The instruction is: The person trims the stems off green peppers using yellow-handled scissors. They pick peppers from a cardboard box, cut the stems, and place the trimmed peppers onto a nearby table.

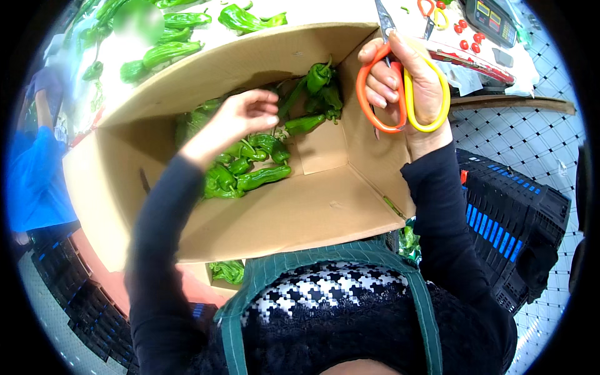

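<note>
A pair of scissors with one orange and one yellow handle loop [381, 96] is held in my right hand [424, 79], above the right side of a cardboard box. The blades point away from me and look closed. My left hand [236, 119] is over the inside of the box [243, 229], fingers loosely bent, with nothing visible in it. Beneath and around it lie several green peppers [264, 178], some partly hidden by the hand and forearm. More green peppers [320, 79] are heaped in the far right corner of the box.
Behind the box, a white table [309, 9] bears more green peppers [171, 52]. Cherry tomatoes [464, 44], a second pair of scissors [429, 21] and a digital scale [492, 21] are at the far right. Black crates [508, 220] stand at right. A blue-clad person [37, 178] is at left.
</note>
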Available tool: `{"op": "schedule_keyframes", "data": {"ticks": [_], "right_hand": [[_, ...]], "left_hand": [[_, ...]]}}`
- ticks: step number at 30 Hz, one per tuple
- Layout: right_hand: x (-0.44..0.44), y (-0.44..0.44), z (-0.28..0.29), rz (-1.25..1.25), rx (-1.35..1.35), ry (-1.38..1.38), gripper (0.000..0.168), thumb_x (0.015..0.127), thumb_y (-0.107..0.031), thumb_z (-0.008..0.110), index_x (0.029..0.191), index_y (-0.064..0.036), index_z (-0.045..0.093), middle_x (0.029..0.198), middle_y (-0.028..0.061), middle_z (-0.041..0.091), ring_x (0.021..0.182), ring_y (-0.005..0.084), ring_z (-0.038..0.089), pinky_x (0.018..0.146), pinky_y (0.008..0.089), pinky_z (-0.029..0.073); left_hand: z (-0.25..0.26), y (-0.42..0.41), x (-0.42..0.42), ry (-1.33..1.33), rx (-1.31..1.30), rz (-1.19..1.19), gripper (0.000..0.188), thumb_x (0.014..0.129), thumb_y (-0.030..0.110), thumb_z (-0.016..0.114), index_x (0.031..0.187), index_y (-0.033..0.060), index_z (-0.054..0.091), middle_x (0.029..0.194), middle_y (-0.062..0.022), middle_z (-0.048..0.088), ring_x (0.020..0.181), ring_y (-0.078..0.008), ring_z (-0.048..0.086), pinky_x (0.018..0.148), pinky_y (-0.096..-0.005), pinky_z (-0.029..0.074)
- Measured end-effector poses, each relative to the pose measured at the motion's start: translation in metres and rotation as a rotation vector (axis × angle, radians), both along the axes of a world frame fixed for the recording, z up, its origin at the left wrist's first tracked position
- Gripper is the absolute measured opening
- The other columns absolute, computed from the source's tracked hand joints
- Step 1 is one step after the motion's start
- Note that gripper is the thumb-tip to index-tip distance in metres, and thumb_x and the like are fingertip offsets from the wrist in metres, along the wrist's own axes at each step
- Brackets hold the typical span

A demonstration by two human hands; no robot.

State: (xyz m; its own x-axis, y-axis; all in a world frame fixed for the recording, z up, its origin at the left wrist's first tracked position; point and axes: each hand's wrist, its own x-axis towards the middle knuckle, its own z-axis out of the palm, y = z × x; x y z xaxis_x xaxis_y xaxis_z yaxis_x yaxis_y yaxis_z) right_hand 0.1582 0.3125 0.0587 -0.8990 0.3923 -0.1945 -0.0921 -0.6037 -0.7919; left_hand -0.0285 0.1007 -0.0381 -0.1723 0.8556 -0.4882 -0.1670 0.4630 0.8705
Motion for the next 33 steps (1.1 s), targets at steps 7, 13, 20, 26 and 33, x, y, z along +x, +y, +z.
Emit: {"op": "schedule_keyframes", "data": {"ticks": [7,13,20,26,33], "right_hand": [[0.006,0.017,-0.013,0.083,-0.240,0.159,0.049,0.103,-0.039,0.040,0.105,0.007,0.055,0.054,-0.0048,0.039,0.045,0.0064,0.038,0.048,0.0228,0.037],[0.011,0.020,-0.016,0.143,-0.293,0.236,0.050,0.102,-0.040,0.040,0.107,0.007,0.054,0.056,-0.0045,0.041,0.046,0.0072,0.040,0.050,0.0238,0.040],[0.005,0.017,-0.011,0.108,-0.195,0.158,0.050,0.103,-0.039,0.039,0.107,0.008,0.054,0.055,-0.0045,0.039,0.046,0.0068,0.037,0.050,0.0236,0.037],[0.009,0.015,-0.010,0.080,-0.261,0.136,0.051,0.103,-0.041,0.039,0.109,0.008,0.052,0.057,-0.0032,0.040,0.048,0.0079,0.040,0.050,0.0244,0.038],[0.006,0.018,-0.011,0.119,-0.308,0.181,0.050,0.103,-0.040,0.039,0.111,0.008,0.051,0.057,-0.0027,0.041,0.048,0.0085,0.042,0.050,0.0243,0.037]], "left_hand": [[-0.160,0.108,0.060,0.500,0.049,0.329,0.073,0.066,0.018,0.084,0.130,0.0045,0.050,0.122,-0.0199,0.057,0.117,-0.0329,0.053,0.103,-0.0346,0.040],[-0.103,0.084,0.075,0.993,0.442,0.158,0.041,0.071,0.015,0.076,0.104,0.0011,0.056,0.104,-0.0198,0.060,0.097,-0.0357,0.059,0.084,-0.0426,0.048],[-0.119,0.032,0.130,0.733,0.018,-0.414,0.056,0.072,0.026,0.081,0.116,0.0031,0.056,0.107,-0.0177,0.060,0.102,-0.0352,0.059,0.088,-0.0414,0.049],[-0.145,0.063,0.106,0.184,-0.239,-0.362,0.057,0.066,0.021,0.082,0.116,0.0012,0.063,0.104,-0.0180,0.067,0.095,-0.0268,0.064,0.086,-0.0360,0.049],[-0.127,0.063,0.082,0.606,-0.268,-0.344,0.040,0.065,0.001,0.067,0.104,0.0067,0.067,0.095,-0.0127,0.066,0.091,-0.0267,0.063,0.084,-0.0349,0.051]]}}
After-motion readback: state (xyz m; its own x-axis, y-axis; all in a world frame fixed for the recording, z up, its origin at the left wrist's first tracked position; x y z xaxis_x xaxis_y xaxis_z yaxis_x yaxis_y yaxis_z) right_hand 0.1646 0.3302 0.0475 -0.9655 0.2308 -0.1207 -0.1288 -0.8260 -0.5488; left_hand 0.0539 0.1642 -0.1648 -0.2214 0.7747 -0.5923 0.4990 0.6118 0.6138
